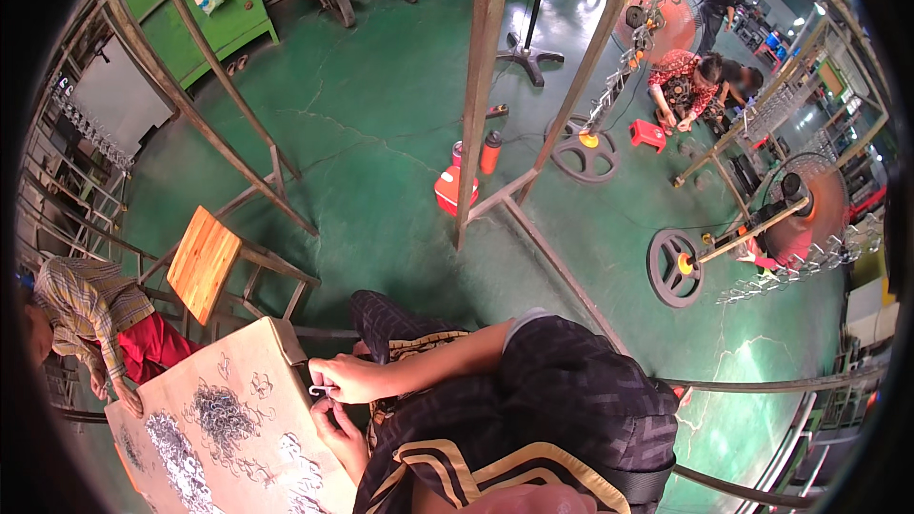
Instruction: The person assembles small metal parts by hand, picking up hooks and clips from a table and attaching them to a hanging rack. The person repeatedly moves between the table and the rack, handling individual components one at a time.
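Note:
Between my two hands, beside the edge of a tan work table [271, 347], is a small silvery metal hook [324, 390]. My right hand [350, 379] is closed on it, with the curved end sticking out past the fingers. Just below, my left hand [345, 438] has its fingers pinched close to the hook; what they hold, if anything, is too small to make out. On the table lie a dark pile of small hook-like metal pieces [224, 419] and brighter silvery piles [179, 462], with several loose pieces scattered around.
Across the table a person in a plaid shirt [90, 300] rests a hand on its edge. A wooden-topped stool [205, 262] stands beyond the table. Metal frame posts [481, 86] rise ahead. Red bottles and a red box [455, 192] sit on the green floor, with fans [804, 205] at right.

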A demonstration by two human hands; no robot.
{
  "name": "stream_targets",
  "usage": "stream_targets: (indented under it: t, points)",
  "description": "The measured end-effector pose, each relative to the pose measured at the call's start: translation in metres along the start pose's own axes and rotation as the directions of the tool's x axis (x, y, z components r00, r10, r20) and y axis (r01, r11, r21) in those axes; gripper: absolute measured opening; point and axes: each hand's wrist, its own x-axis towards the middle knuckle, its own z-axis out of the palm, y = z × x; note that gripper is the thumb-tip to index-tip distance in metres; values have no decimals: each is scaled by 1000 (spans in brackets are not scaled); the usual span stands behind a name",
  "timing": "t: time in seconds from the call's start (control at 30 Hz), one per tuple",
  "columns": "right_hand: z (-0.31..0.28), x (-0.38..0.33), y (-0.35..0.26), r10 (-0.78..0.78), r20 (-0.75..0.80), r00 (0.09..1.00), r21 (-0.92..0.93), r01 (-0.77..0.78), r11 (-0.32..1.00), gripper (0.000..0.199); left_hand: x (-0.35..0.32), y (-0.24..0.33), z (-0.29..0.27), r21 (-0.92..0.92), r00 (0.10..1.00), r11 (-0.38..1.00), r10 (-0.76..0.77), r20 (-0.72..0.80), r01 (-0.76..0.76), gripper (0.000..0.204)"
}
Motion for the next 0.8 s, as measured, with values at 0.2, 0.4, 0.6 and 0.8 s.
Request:
stream_targets:
  t: [0.2, 0.4, 0.6, 0.8]
  points:
    - [-5, -3, -13, 98, 68, 993, 110, -105, 988, 17, -7, -11, -2, 5, 1000, 1000, 27, 5, -27, 6]
    - [-12, -6, -26, 100, 46, 994, 10, -101, 995, 14, -9, -10, -1, 43, 999, 999, 32, -9, -31, 7]
    - [-8, -9, -25, 14, 30, 999, -90, -11, 996, 14, -10, -8, 1, 45, 999, 999, -10, -50, 12, 9]
    - [-1, -10, -19, -79, 26, 997, -95, 81, 992, 14, -13, -16, 3, -5, 995, 1000, -19, -98, 19, 9]
